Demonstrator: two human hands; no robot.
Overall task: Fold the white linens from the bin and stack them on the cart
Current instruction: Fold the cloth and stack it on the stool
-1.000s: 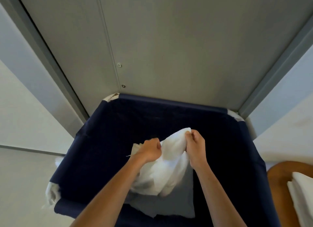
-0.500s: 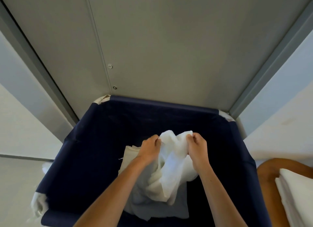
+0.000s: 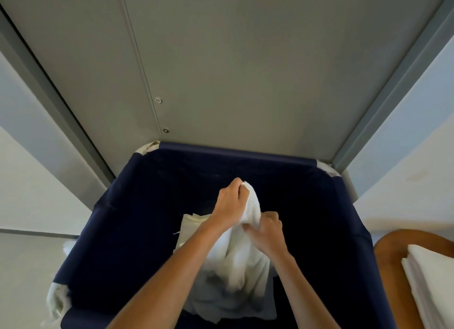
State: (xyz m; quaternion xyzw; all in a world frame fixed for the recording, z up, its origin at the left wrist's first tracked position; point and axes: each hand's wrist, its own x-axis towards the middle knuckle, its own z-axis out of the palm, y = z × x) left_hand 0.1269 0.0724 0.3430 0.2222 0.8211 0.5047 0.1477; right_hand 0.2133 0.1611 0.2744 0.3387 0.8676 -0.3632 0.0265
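White linen point(image 3: 242, 262) hangs bunched over the navy bin point(image 3: 137, 218): left hand point(image 3: 231, 203) clenched on its top edge, right hand point(image 3: 266, 233) pinching just below. Risk I see — no clean corner found, so the fold goes crooked, or the tail drags up the cream cloth point(image 3: 194, 226). Lower folds are blurred; the cart point(image 3: 390, 255) is cropped at right.

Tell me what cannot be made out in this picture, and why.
All in the head view:
Floor of the dark blue fabric bin: hidden by the crumpled white linen and the left forearm, so remaining pieces cannot be counted.
Stack of folded white linens: cut off by the right edge.
Lower part of that linen: blurred.
Flat cream cloth: mostly covered by that forearm and linen.
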